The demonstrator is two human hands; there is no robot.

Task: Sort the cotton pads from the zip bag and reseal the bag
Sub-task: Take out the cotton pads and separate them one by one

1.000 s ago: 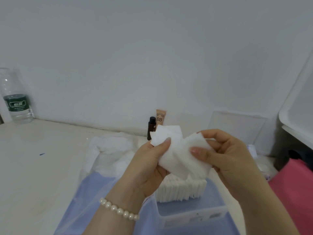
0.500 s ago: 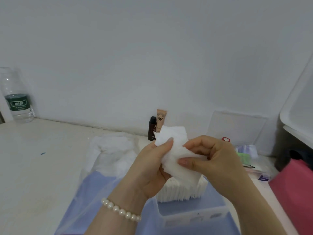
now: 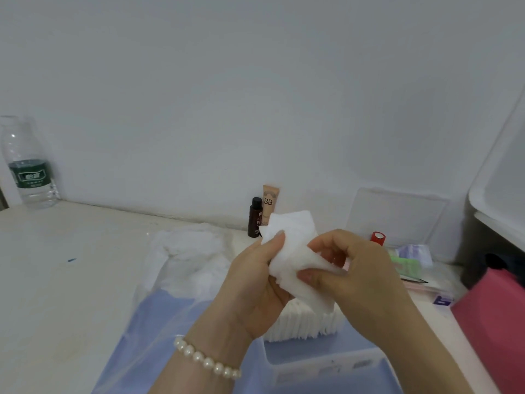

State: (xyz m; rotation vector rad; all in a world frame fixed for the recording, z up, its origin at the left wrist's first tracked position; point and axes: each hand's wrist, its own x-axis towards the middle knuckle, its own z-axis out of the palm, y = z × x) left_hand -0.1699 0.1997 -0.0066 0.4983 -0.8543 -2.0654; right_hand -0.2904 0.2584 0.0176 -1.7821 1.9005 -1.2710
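My left hand (image 3: 255, 282) holds a small bunch of white cotton pads (image 3: 292, 245) upright, thumb pressed on their front. My right hand (image 3: 352, 274) pinches the lower right corner of the same pads between thumb and fingers. Below both hands, a row of white pads (image 3: 306, 322) stands on edge in a clear plastic box (image 3: 324, 362). A clear zip bag (image 3: 181, 268) with a blue lower half lies open on the table to the left, loose white pads showing inside its upper part.
A dark small bottle (image 3: 254, 217) and a beige BB tube (image 3: 269, 203) stand by the wall. A water bottle (image 3: 27, 166) is at far left. A clear case, red cap (image 3: 377, 238), small packets (image 3: 409, 263) and a pink object (image 3: 494, 317) crowd the right.
My right hand has slid left and down along the pads, closing onto the left hand's bunch; the two spread pads have been drawn together into one stack.
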